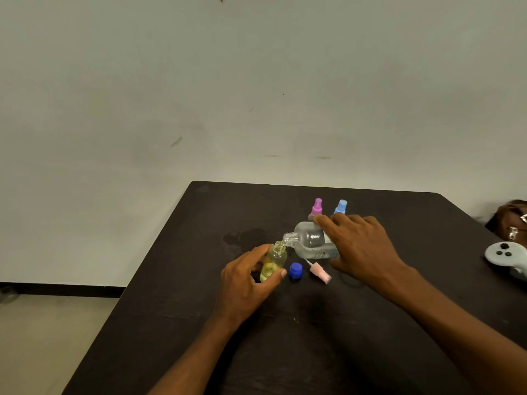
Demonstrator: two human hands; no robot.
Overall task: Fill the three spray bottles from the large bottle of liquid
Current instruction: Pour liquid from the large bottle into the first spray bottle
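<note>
- The purple-topped spray bottle (317, 207) and the blue-topped spray bottle (340, 207) stand just behind the large bottle (312, 240). Only their spray heads show, since their bodies are hidden by it and by the right hand (362, 246).
- Well to the right of the large bottle, a white controller (504, 258) and a brown bag (510, 220) are cut off by the frame edge.
- Any stream at the large bottle's mouth is too small to make out.
- The right hand grips the large bottle by its base end, fingers curled over the top and thumb underneath. The bottle is tipped almost flat, uncapped neck pointing left.
- The left hand (245, 283) holds the yellow spray bottle (275, 260) (head off, partly filled), thumb and fingers wrapped round its body. Its open mouth sits just under the large bottle's neck.
- A blue cap (295, 269) and a pink spray head (319, 271) lie on the dark table (256, 352), just in front of the large bottle.
</note>
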